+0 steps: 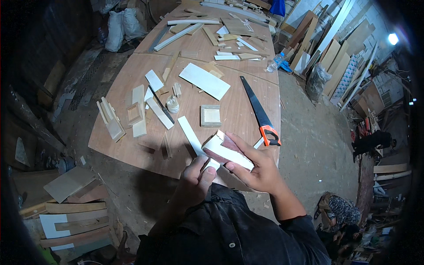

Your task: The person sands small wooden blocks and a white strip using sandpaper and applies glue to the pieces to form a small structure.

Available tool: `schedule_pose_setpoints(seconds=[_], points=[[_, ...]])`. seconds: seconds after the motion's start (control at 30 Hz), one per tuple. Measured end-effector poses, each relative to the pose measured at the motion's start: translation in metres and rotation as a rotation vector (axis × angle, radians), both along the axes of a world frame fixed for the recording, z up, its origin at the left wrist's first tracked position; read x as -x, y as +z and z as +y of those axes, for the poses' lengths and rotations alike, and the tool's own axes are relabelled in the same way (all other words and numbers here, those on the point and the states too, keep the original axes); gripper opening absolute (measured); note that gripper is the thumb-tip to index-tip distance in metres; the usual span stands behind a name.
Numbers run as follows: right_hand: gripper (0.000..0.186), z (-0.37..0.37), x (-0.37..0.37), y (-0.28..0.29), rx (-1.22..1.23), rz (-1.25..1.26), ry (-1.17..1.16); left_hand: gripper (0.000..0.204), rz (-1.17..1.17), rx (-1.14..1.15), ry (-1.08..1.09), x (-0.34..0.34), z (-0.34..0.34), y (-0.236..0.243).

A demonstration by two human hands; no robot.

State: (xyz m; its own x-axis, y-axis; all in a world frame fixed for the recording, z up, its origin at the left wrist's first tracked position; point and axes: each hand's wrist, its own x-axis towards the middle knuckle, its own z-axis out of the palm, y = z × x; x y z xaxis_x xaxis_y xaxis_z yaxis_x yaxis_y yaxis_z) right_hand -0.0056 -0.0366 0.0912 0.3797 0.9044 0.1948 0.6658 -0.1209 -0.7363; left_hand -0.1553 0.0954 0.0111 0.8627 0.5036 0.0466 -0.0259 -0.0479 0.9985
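My right hand (pixel 261 171) is closed around a white-faced block (pixel 226 152) with dark reddish-brown patches that look like sandpaper. Its fingers wrap the far side and the thumb presses the near edge. Just left of it, my left hand (pixel 193 176) pinches a small white-faced piece (pixel 211 164), held close to the block; whether the two touch I cannot tell. Both hands are over the table's near edge, in front of my dark shirt. Beyond them on the table lie a white strip (pixel 191 134) and a small square wooden frame (pixel 210 115) with a white centre.
On the wooden table (pixel 163 75), a handsaw (pixel 257 110) with an orange and black handle lies at right. A white panel (pixel 204 81), a small jar (pixel 172 104) and wood offcuts (pixel 111 119) lie farther off. A person (pixel 340 211) crouches at lower right.
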Motion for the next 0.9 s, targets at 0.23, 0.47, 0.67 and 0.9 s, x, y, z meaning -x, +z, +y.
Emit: schedule_pose_setpoints(seconds=[0.23, 0.47, 0.67, 0.9], points=[[0.059, -0.013, -0.001, -0.013, -0.03, -0.032, -0.008, 0.024, 0.002, -0.197, 0.033, -0.002, -0.004, -0.006], [0.059, -0.028, -0.013, -0.007, 0.001, 0.02, 0.03, 0.034, 0.086, -0.12, -0.113, -0.005, -0.004, 0.0], [0.06, -0.041, -0.019, -0.001, 0.073, 0.046, 0.035, 0.037, 0.11, -0.138, -0.241, -0.013, -0.027, -0.001], [0.057, -0.063, -0.026, -0.003, -0.01, 0.067, -0.004, 0.028, -0.017, -0.172, -0.108, -0.025, -0.048, 0.005]])
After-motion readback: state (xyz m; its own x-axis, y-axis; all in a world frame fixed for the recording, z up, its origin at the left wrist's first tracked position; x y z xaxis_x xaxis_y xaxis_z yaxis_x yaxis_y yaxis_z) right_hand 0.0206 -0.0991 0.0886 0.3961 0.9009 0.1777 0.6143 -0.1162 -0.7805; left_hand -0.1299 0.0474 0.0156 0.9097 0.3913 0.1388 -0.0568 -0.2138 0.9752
